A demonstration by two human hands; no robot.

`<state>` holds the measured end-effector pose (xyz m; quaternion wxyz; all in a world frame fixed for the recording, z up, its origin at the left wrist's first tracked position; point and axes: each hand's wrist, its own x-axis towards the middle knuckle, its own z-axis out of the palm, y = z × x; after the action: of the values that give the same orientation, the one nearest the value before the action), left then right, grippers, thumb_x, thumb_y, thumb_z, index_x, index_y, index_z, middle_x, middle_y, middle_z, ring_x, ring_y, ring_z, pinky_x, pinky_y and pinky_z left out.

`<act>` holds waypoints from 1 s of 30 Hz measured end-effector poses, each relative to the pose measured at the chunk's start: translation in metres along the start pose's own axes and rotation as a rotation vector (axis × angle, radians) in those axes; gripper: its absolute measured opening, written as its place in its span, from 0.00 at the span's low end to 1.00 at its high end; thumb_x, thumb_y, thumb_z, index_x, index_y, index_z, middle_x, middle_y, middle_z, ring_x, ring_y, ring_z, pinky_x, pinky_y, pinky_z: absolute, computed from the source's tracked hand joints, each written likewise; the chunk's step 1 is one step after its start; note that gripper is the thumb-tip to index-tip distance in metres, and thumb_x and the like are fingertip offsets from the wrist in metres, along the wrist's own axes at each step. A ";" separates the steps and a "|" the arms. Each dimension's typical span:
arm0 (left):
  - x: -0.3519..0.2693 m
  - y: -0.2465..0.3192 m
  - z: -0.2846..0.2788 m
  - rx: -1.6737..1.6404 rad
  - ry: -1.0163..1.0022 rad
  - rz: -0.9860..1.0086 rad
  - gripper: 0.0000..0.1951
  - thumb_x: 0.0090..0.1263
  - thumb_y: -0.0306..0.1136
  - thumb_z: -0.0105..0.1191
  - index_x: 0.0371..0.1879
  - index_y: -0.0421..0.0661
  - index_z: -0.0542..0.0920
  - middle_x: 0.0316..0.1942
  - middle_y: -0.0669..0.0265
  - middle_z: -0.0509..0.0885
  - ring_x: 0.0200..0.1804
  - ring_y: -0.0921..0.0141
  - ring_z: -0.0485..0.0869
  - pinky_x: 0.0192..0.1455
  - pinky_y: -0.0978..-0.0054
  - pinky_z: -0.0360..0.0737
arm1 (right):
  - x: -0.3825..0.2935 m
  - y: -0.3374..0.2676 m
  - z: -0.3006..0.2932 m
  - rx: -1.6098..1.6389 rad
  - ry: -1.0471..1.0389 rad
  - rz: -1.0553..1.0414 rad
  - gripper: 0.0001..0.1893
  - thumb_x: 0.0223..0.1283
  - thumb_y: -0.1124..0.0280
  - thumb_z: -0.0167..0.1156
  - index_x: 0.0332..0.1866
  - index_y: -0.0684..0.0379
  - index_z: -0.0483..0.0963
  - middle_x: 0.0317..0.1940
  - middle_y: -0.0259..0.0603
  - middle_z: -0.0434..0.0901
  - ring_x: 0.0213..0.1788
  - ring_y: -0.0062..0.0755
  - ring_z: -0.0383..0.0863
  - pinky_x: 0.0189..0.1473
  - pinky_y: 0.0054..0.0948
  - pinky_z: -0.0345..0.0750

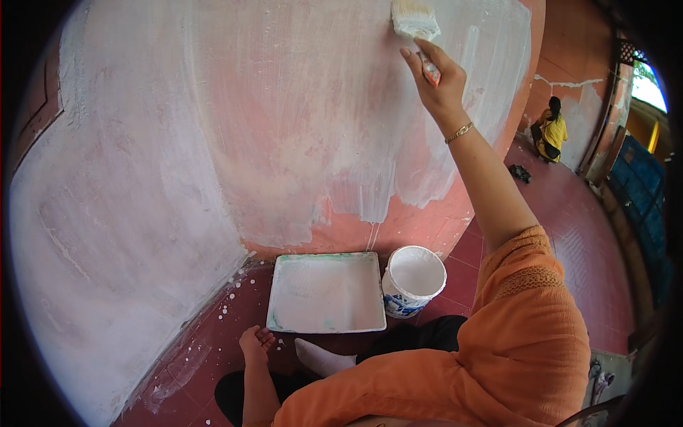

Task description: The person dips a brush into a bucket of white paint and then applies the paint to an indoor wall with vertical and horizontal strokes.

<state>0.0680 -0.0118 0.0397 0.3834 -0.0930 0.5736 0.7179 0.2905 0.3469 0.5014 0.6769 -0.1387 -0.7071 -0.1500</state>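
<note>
With its arm stretched up, my right hand (444, 74) grips the handle of a wide paintbrush (416, 21). White paint coats the lower bristles, which lie at the wall (299, 133). Streaky white paint covers much of that wall, and pinkish-orange shows through near its foot. My left hand (257, 341) hangs low with fingers loosely curled and nothing seen in it, just off the near left corner of a paint tray (328, 293). The tray holds a pale film of paint and has green stains on its rim. Against its right side stands a white plastic bucket (415, 275), paint-smeared inside.
Another whitened wall (122, 224) meets this one at a corner on the left. White drops spot the red tiled floor (213, 347). My socked foot (325, 357) is close to the tray. Farther right, a person in yellow (552, 131) squats by a wall, near a dark crumpled bag (519, 173).
</note>
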 end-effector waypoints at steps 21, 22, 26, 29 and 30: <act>-0.001 -0.001 -0.002 0.034 0.039 0.010 0.09 0.63 0.33 0.48 0.38 0.42 0.73 0.28 0.60 0.79 0.28 0.65 0.79 0.32 0.66 0.80 | 0.046 0.005 -0.028 0.290 -0.545 0.610 0.11 0.55 0.71 0.58 0.22 0.68 0.74 0.15 0.47 0.78 0.15 0.32 0.80 0.17 0.27 0.78; -0.001 0.000 -0.003 0.038 0.042 0.009 0.09 0.63 0.33 0.48 0.38 0.42 0.73 0.28 0.60 0.79 0.28 0.65 0.79 0.32 0.66 0.80 | 0.069 -0.001 -0.033 0.282 -0.472 0.521 0.13 0.56 0.66 0.60 0.25 0.68 0.76 0.17 0.46 0.79 0.17 0.31 0.81 0.20 0.25 0.78; 0.009 -0.006 -0.001 0.051 0.012 0.001 0.09 0.63 0.33 0.48 0.37 0.42 0.73 0.28 0.61 0.79 0.28 0.65 0.79 0.33 0.66 0.80 | 0.145 -0.007 -0.048 0.536 -0.039 0.335 0.10 0.57 0.71 0.62 0.25 0.64 0.74 0.15 0.38 0.75 0.15 0.23 0.76 0.17 0.20 0.73; 0.007 -0.008 -0.005 0.051 0.030 0.013 0.09 0.63 0.33 0.48 0.36 0.41 0.73 0.28 0.61 0.79 0.28 0.65 0.78 0.33 0.66 0.80 | 0.150 -0.004 -0.042 0.261 0.180 0.076 0.09 0.55 0.67 0.65 0.32 0.63 0.79 0.20 0.39 0.80 0.22 0.24 0.79 0.23 0.24 0.76; 0.006 -0.007 -0.004 0.054 0.035 0.020 0.09 0.63 0.34 0.48 0.36 0.41 0.73 0.28 0.61 0.79 0.28 0.65 0.78 0.33 0.66 0.80 | 0.146 0.003 -0.042 0.257 0.180 0.080 0.09 0.55 0.67 0.65 0.32 0.63 0.79 0.20 0.39 0.80 0.22 0.24 0.79 0.23 0.24 0.76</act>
<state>0.0673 -0.0119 0.0295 0.3687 -0.0895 0.6001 0.7043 0.3240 0.3321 0.6485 0.7553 -0.0651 -0.6507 -0.0429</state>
